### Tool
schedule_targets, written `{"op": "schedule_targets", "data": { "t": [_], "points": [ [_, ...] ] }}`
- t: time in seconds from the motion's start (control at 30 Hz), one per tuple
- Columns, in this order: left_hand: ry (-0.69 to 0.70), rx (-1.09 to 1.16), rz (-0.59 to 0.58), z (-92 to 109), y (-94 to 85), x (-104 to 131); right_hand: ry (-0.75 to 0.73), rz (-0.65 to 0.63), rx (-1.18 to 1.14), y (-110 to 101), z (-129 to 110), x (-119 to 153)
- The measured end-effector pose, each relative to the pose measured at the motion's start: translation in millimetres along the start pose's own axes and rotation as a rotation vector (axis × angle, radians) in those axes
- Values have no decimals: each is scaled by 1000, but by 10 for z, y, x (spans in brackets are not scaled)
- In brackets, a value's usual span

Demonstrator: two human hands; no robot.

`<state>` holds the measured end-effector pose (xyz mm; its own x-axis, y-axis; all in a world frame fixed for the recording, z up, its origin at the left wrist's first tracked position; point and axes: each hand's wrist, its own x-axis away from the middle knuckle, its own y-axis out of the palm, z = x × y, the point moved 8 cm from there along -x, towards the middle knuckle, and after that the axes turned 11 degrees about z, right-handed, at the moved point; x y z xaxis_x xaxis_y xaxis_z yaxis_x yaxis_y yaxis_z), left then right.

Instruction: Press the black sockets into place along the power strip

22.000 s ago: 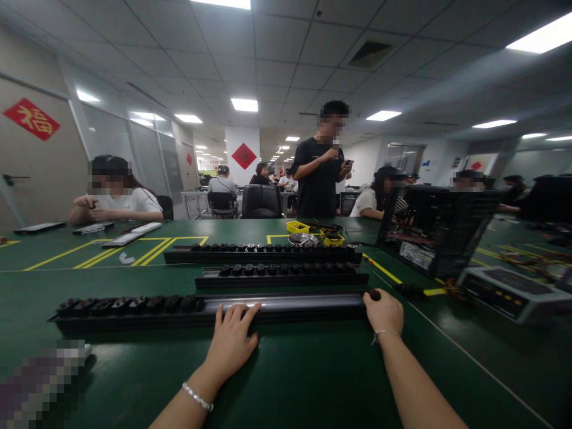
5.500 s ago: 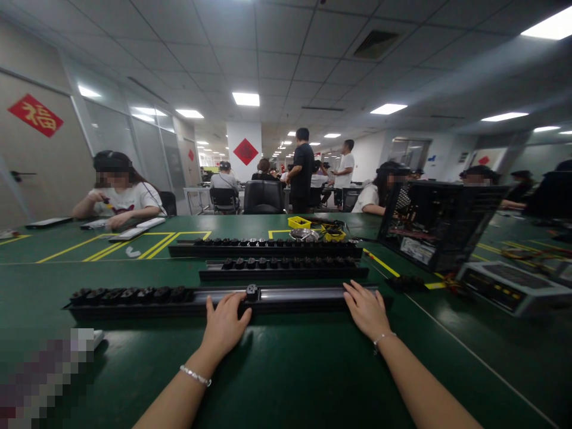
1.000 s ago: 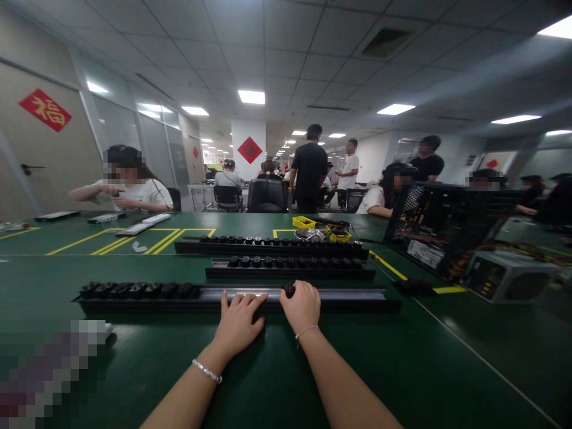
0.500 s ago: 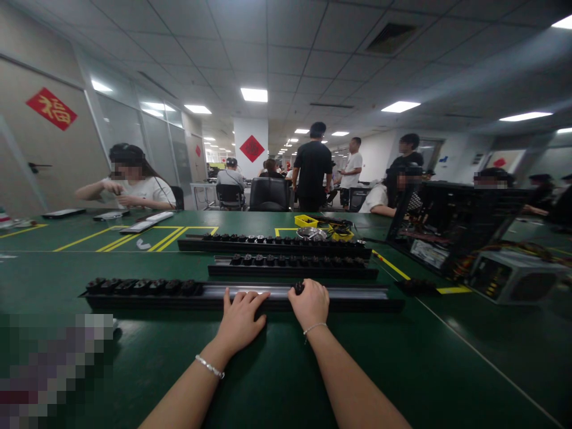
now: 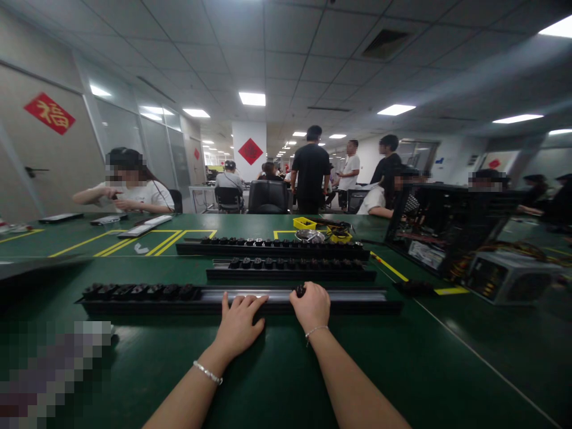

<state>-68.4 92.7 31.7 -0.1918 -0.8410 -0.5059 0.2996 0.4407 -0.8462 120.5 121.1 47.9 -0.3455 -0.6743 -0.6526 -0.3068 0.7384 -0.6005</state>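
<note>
A long black channel (image 5: 250, 308) with a bright metal inside lies across the table in front of me. A row of black socket modules (image 5: 140, 291) fills its left end. My left hand (image 5: 241, 319) rests at the channel's middle, fingers spread, with fingertips on its near edge and inside. My right hand (image 5: 313, 307) is closed around a small black socket module (image 5: 300, 291) over the right half of the channel. Part of that module is hidden by my fingers, and I cannot tell whether it touches the channel.
Two more channels with modules, a shorter one (image 5: 290, 274) and a longer one (image 5: 272, 248), lie behind. Yellow trays (image 5: 304, 223) and a metal bowl (image 5: 310, 236) stand farther back. An open computer case (image 5: 420, 226) and a power supply (image 5: 509, 277) are right. A person (image 5: 134, 190) sits left.
A dark flat object has come into view at the left edge. The view has shifted slightly. Both hands keep nearly the same place and grip.
</note>
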Motion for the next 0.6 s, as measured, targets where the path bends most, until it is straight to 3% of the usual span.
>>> {"op": "schedule_targets", "data": {
  "t": [0.6],
  "points": [
    [-11, 7, -21, 2, -6, -3, 11, -27, 29, -37, 91, -61]
  ]
}}
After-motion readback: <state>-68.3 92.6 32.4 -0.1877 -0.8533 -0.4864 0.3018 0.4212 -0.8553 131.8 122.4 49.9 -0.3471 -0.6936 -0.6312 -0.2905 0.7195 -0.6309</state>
